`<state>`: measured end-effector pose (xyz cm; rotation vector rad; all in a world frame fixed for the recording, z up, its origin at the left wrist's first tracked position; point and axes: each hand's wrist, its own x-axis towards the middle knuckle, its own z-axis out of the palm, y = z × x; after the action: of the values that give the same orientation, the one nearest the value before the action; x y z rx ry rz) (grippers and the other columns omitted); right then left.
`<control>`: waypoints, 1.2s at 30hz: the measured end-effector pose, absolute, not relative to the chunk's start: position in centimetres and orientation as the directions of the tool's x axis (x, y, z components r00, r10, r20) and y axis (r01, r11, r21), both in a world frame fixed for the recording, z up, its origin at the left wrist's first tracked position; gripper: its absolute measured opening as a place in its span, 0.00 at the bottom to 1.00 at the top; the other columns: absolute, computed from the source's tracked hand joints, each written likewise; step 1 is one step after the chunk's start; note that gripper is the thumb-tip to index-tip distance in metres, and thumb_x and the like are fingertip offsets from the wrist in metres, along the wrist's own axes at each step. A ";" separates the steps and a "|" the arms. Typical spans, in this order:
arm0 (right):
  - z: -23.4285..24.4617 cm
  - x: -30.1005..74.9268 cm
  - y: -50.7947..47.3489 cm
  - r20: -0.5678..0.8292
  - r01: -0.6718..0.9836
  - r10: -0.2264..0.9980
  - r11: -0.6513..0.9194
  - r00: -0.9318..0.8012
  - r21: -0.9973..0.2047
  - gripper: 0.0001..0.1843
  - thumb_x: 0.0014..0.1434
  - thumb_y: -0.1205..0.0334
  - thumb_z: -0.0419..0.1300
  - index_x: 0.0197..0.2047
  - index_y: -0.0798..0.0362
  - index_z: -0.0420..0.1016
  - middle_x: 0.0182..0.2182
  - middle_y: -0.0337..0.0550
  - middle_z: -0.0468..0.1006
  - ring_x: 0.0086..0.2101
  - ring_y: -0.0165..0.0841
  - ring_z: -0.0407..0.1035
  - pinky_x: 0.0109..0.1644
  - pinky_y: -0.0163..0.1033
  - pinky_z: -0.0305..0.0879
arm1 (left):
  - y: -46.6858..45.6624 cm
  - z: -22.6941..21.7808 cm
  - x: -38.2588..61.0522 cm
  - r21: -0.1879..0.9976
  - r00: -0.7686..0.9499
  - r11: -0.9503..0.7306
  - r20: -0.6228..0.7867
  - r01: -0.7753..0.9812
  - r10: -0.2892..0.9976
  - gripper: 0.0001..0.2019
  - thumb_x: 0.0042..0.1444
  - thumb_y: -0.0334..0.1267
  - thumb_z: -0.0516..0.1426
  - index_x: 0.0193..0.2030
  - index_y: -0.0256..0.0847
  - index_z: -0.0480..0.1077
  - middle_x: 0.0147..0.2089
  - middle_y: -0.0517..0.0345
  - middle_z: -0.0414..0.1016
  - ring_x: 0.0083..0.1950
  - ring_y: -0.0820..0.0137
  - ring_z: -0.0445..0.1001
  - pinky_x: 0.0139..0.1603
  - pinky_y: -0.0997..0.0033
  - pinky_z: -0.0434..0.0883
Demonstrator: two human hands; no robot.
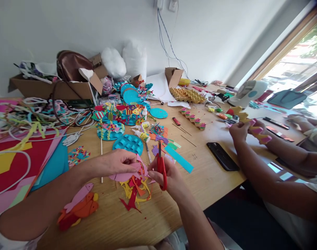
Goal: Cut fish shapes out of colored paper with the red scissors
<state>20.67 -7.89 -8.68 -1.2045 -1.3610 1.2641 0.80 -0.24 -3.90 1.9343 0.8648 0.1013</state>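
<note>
Pinched in my left hand (120, 161) is a piece of pink paper (119, 176), held just above the table. My right hand (171, 177) is closed round red-handled scissors (162, 172), their blades pointing away from me. The fingertips of that hand are at the paper's right edge; whether they grip it I cannot tell. Below the paper lie red, orange and yellow paper scraps (133, 194). Fish-shaped paper cutouts (81, 208) in pink, orange and red are piled near my left forearm. A blue egg-carton piece (128, 144) sits just beyond my left hand.
Coloured paper sheets (47, 163) are stacked at the left. Glue bottles (143, 136), a blue paper strip (180, 159) and a black phone (222, 157) lie ahead and right. At the right another person's hands (239, 132) hold a painted egg-carton strip (256, 130).
</note>
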 end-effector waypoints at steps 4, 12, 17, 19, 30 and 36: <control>-7.5 19.3 -6.2 0.021 0.190 0.981 0.058 -0.190 -0.980 0.13 0.50 0.57 0.67 0.29 0.52 0.67 0.22 0.32 0.64 0.23 0.27 0.57 0.24 0.32 0.52 | -0.5 -3.8 1.5 0.765 0.771 -0.368 -0.253 0.529 0.584 0.16 0.52 0.47 0.56 0.21 0.42 0.61 0.21 0.67 0.55 0.23 0.75 0.53 0.21 0.76 0.49; -7.6 18.0 -5.0 -0.036 -0.057 0.985 -0.046 -0.167 -0.997 0.14 0.43 0.61 0.68 0.26 0.53 0.65 0.20 0.29 0.65 0.21 0.25 0.58 0.23 0.30 0.54 | 0.7 -2.5 -0.4 0.846 0.716 -0.221 -0.240 0.485 0.656 0.12 0.50 0.47 0.59 0.26 0.41 0.68 0.22 0.66 0.61 0.25 0.73 0.59 0.24 0.76 0.55; -8.6 17.4 -3.5 -0.019 -0.283 0.997 0.003 0.073 -0.959 0.12 0.42 0.63 0.67 0.28 0.53 0.67 0.19 0.30 0.65 0.18 0.24 0.56 0.21 0.31 0.52 | 1.2 -3.2 -1.4 0.999 0.379 0.047 -0.047 0.010 0.924 0.18 0.55 0.55 0.55 0.41 0.42 0.71 0.33 0.61 0.73 0.36 0.69 0.71 0.40 0.71 0.67; -9.3 17.0 -2.7 0.011 -0.320 0.991 0.053 0.133 -0.946 0.13 0.43 0.61 0.67 0.29 0.52 0.66 0.19 0.29 0.63 0.18 0.25 0.57 0.21 0.31 0.53 | 0.7 -4.3 -0.8 0.981 0.308 0.129 -0.078 -0.147 0.948 0.21 0.53 0.57 0.57 0.41 0.40 0.70 0.33 0.58 0.76 0.36 0.66 0.74 0.43 0.66 0.69; -12.0 14.3 -2.6 0.092 -0.219 0.991 0.112 0.100 -0.969 0.12 0.47 0.57 0.64 0.29 0.51 0.64 0.20 0.30 0.62 0.20 0.26 0.55 0.23 0.31 0.54 | -3.4 -8.4 2.8 0.999 0.031 0.015 -0.014 -0.036 0.999 0.14 0.45 0.46 0.64 0.34 0.41 0.68 0.25 0.64 0.69 0.34 0.67 0.72 0.38 0.70 0.69; -12.4 13.6 -3.0 0.121 -0.148 0.992 0.123 0.024 -0.981 0.09 0.47 0.60 0.61 0.29 0.51 0.63 0.21 0.31 0.63 0.21 0.27 0.55 0.25 0.32 0.54 | -4.1 -10.0 2.2 0.991 -0.080 -0.024 0.035 0.132 0.996 0.10 0.50 0.46 0.58 0.29 0.42 0.68 0.27 0.61 0.72 0.34 0.64 0.72 0.38 0.68 0.68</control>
<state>13.62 -3.03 -12.42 -1.0171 -1.1444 1.1753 2.16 -4.05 -9.97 1.2880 1.3534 1.2269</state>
